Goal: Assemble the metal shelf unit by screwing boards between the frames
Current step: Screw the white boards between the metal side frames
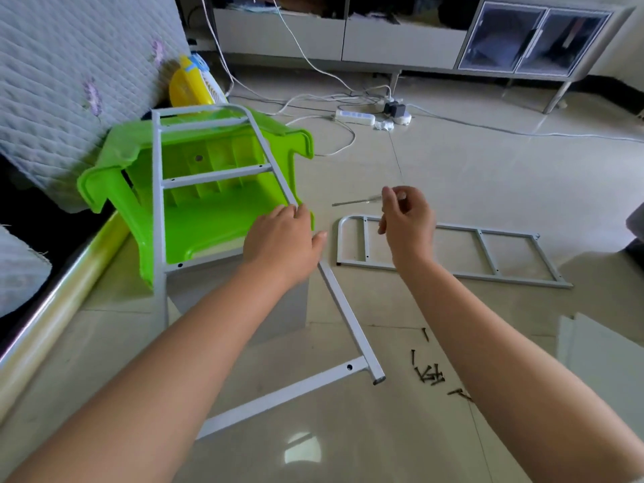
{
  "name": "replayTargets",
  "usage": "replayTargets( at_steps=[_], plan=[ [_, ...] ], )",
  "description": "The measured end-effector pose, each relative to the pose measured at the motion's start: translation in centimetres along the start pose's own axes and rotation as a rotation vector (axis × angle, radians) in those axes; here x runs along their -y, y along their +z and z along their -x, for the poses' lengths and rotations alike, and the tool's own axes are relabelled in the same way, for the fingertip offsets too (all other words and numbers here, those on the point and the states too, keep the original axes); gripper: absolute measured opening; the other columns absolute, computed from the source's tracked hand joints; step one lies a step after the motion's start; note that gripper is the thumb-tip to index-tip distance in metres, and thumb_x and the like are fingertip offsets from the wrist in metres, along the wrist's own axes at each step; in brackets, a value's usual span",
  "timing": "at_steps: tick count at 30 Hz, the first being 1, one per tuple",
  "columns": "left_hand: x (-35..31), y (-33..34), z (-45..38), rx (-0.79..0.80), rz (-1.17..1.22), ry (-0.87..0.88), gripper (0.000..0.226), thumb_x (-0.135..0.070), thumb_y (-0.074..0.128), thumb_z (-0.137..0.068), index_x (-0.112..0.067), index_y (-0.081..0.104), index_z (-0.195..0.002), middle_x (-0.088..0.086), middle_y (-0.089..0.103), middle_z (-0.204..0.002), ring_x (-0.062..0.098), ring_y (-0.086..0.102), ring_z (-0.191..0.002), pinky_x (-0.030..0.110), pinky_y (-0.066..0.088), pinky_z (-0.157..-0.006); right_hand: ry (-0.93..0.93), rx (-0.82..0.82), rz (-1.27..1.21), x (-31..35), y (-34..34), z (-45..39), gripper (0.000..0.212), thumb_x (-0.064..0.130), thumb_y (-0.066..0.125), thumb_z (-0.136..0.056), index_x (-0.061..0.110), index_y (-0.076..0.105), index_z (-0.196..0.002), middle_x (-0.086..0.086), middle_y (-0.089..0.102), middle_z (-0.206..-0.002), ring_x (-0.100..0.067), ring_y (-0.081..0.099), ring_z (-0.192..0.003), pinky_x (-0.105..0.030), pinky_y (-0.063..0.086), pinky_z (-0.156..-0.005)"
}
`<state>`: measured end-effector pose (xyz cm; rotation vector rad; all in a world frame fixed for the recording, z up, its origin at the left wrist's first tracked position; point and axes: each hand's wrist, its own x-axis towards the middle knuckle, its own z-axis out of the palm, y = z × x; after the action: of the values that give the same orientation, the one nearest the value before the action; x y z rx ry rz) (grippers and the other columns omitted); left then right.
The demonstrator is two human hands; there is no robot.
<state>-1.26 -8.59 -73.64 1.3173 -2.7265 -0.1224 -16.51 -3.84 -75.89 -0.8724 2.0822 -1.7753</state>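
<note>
A grey metal frame point(216, 176) leans tilted against an overturned green plastic stool point(195, 217), its lower end on the floor. My left hand point(284, 240) grips the frame's right rail. A grey board point(278, 308) stands under the frame beneath that hand. My right hand point(406, 224) is raised above the floor and holds a screwdriver point(355, 201) whose thin shaft points left. A second grey frame point(453, 251) lies flat on the tiles to the right. Several dark screws point(430, 374) lie scattered near my right forearm.
A quilted mattress point(69, 81) and shiny bed rail point(52, 308) run along the left. White cables and a power strip point(355, 117) lie on the floor before a low cabinet point(400, 40). A white board point(599, 346) lies at the right edge.
</note>
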Motion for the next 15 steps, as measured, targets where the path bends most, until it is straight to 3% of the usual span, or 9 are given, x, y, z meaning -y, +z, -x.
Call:
replayTargets(
  at_steps=[4, 7, 11, 13, 15],
  plan=[
    [3.2, -0.3, 2.0, -0.020, -0.037, 0.003, 0.035, -0.030, 0.036, -0.097, -0.009, 0.053, -0.119, 0.011, 0.057, -0.121, 0.029, 0.051, -0.113, 0.034, 0.041, -0.076, -0.174, 0.109, -0.044, 3.7, 0.8, 0.4, 0.029, 0.015, 0.035, -0.099, 0.024, 0.034, -0.072, 0.001, 0.046, -0.056, -0.001, 0.037, -0.030, -0.015, 0.031, -0.036],
    [4.7, 0.1, 3.0, -0.026, -0.071, -0.011, 0.025, -0.022, 0.038, -0.097, -0.014, 0.056, -0.112, 0.011, 0.063, -0.107, 0.032, 0.057, -0.102, 0.032, 0.036, -0.063, -0.284, 0.202, -0.027, 4.5, 1.7, 1.3, 0.030, 0.014, 0.035, -0.098, 0.025, 0.031, -0.071, 0.004, 0.045, -0.052, -0.001, 0.037, -0.032, -0.016, 0.030, -0.040],
    [5.5, 0.7, 3.3, -0.023, -0.127, -0.034, 0.017, -0.013, 0.043, -0.093, -0.015, 0.055, -0.104, 0.011, 0.063, -0.100, 0.033, 0.059, -0.095, 0.031, 0.033, -0.060, -0.368, 0.217, -0.005, 4.4, 3.0, 1.9, 0.017, 0.030, 0.035, -0.087, 0.030, 0.032, -0.070, 0.015, 0.046, -0.041, -0.006, 0.043, -0.044, -0.023, 0.033, -0.051],
    [5.6, 0.9, 3.2, -0.015, -0.120, -0.029, 0.015, -0.012, 0.043, -0.093, -0.015, 0.054, -0.103, 0.011, 0.062, -0.100, 0.033, 0.058, -0.096, 0.031, 0.033, -0.060, -0.416, 0.198, -0.030, 4.5, 3.3, 2.0, 0.017, 0.035, 0.036, -0.086, 0.031, 0.032, -0.070, 0.015, 0.042, -0.047, -0.017, 0.043, -0.049, -0.032, 0.035, -0.054],
    [5.8, 1.1, 3.0, -0.023, -0.110, -0.020, 0.016, -0.012, 0.043, -0.093, -0.016, 0.055, -0.103, 0.011, 0.062, -0.102, 0.033, 0.058, -0.097, 0.031, 0.034, -0.061, -0.473, 0.180, -0.021, 4.8, 3.4, 2.0, 0.016, 0.041, 0.034, -0.083, 0.032, 0.032, -0.071, 0.013, 0.040, -0.053, -0.016, 0.041, -0.051, -0.035, 0.037, -0.054]
  ],
)
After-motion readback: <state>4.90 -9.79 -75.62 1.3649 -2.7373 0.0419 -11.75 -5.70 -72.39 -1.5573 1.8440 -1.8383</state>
